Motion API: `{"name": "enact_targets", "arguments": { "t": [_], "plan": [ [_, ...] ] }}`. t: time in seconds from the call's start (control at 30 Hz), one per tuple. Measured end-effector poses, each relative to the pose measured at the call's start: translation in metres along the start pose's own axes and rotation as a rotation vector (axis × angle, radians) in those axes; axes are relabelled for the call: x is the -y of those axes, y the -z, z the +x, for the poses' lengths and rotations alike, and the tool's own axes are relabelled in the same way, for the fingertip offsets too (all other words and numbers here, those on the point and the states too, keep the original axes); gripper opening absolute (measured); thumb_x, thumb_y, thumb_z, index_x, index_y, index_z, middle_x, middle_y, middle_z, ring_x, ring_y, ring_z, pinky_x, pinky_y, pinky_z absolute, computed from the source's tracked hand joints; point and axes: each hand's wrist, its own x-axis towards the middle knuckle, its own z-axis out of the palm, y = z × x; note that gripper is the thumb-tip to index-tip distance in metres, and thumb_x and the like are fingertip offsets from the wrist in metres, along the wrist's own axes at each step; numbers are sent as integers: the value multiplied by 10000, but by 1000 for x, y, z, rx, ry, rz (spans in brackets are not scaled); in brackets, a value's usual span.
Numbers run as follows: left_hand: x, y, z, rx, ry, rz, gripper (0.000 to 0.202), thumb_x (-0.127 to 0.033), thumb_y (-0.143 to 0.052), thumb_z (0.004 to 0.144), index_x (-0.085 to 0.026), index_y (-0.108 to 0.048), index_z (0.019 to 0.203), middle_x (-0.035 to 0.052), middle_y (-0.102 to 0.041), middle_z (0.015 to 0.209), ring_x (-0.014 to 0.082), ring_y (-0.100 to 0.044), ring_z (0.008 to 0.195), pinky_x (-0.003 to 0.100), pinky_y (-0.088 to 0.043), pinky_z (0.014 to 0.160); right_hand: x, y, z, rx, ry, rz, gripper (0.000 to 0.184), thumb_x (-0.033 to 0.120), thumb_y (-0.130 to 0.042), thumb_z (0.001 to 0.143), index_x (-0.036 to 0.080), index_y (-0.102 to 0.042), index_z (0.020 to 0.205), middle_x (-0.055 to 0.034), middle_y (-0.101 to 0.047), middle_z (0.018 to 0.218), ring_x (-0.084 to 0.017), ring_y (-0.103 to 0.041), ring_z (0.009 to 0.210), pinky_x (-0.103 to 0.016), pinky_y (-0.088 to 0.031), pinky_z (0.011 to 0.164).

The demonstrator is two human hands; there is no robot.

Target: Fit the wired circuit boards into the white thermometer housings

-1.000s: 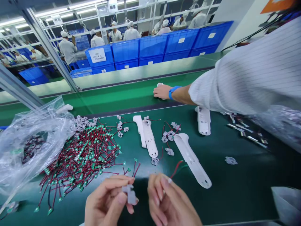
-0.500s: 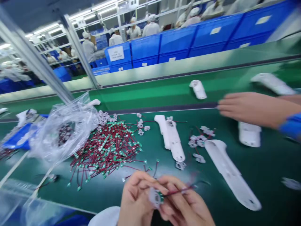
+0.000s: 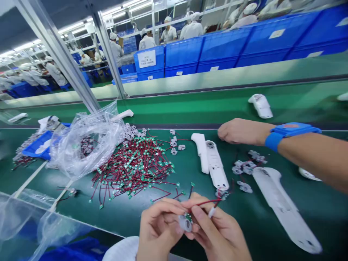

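Note:
Near the bottom middle, my left hand (image 3: 159,228) pinches a small translucent plastic holder (image 3: 185,223) between thumb and fingers. Against the holder sits a small green circuit board (image 3: 188,216), partly hidden by fingers. My right hand (image 3: 221,230) is closed on the board's red wire (image 3: 206,201), with the thumb pressing near the board. A white connector (image 3: 211,212) shows by the right fingers. Just beyond my hands are loose wired boards (image 3: 136,168) in a pile, and a white handle-shaped shell (image 3: 217,165) with several translucent holders close by.
From the right a co-worker's hand (image 3: 239,131), wearing a blue wristband (image 3: 289,131), reaches over the table. A long white shell (image 3: 285,210) lies at right. At left are a clear plastic bag (image 3: 65,156) and blue tray (image 3: 35,146). The green conveyor belt (image 3: 185,107) carries a white part (image 3: 261,105).
The co-worker's hand has moved left, closer to the white shells. My view has shifted, so the table things appear further right. My hands keep hold of the holder and wire.

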Motion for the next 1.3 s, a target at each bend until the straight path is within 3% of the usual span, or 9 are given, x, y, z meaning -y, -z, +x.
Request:
{"name": "enact_targets", "arguments": {
  "t": [0.13, 0.27, 0.47, 0.7, 0.87, 0.97, 1.03, 1.1, 1.3],
  "plan": [
    [-7, 7, -6, 57, 49, 127, 174, -188, -695, 636, -218, -704, 807, 48, -635, 865, 135, -617, 678, 211, -503, 623, 6, 1, -2, 65, 81, -27, 256, 432, -674, 644, 176, -668, 654, 23, -514, 529, -53, -436, 441, -153, -315, 414],
    [-12, 11, -7, 139, -36, 310, 235, -167, -678, 643, -250, -697, 862, 66, -644, 897, 164, -608, 749, 243, -493, 693, 15, 7, -3, 73, 278, -272, 261, 379, -579, 745, 161, -654, 623, 9, -501, 561, -40, -292, 397, -173, -187, 346],
    [-19, 3, -1, 119, -118, 637, 288, -87, -706, 583, -274, -683, 801, 19, -675, 825, 128, -590, 676, 211, -468, 672, 27, 12, 1, 221, 448, -562, 260, 274, -453, 829, 179, -566, 614, 19, -474, 542, -97, -443, 522, -185, -316, 436],
    [-16, -6, 1, 26, -117, 742, 179, -122, -722, 565, -205, -635, 698, 15, -668, 701, 136, -570, 610, 216, -458, 603, 24, 12, 2, 211, 408, -577, 240, 291, -428, 840, 204, -573, 670, 11, -547, 602, -123, -522, 582, -208, -407, 550],
    [-10, -8, -1, -21, -382, 989, 407, -115, -713, 562, -260, -640, 936, 14, -684, 722, 158, -574, 593, 253, -454, 613, 19, 11, 2, 123, 223, -556, 230, 423, -460, 812, 249, -548, 934, 23, -540, 648, -122, -514, 588, -213, -448, 594],
    [-12, -5, 0, 0, -447, 1043, 394, -141, -671, 624, -277, -649, 993, 22, -682, 665, 161, -560, 550, 253, -435, 541, 14, 13, 7, 42, 126, -408, 358, 554, -424, 782, 244, -530, 926, 64, -395, 523, -77, -366, 423, -166, -372, 413],
    [-15, -1, 2, -48, -376, 1015, 337, -158, -659, 646, -275, -670, 961, 33, -689, 678, 164, -563, 560, 266, -436, 563, 11, 19, 13, 55, 112, -316, 374, 570, -414, 779, 217, -532, 744, 77, -303, 483, -58, -277, 377, -146, -277, 341],
    [-18, 3, 5, -156, -235, 854, 232, -182, -649, 663, -253, -701, 878, 44, -700, 724, 168, -584, 609, 277, -447, 622, 9, 26, 17, 70, 147, -340, 364, 523, -442, 791, 202, -524, 641, 64, -344, 479, -62, -329, 392, -155, -309, 362],
    [-25, -6, 18, -273, 212, 17, 112, -258, -659, 681, -166, -688, 737, 51, -711, 743, 115, -622, 649, 191, -478, 617, 8, 27, -6, 80, 426, -678, 159, 301, -509, 800, 248, -658, 815, 18, -574, 510, -108, -506, 419, -203, -432, 457]
  ]
}}
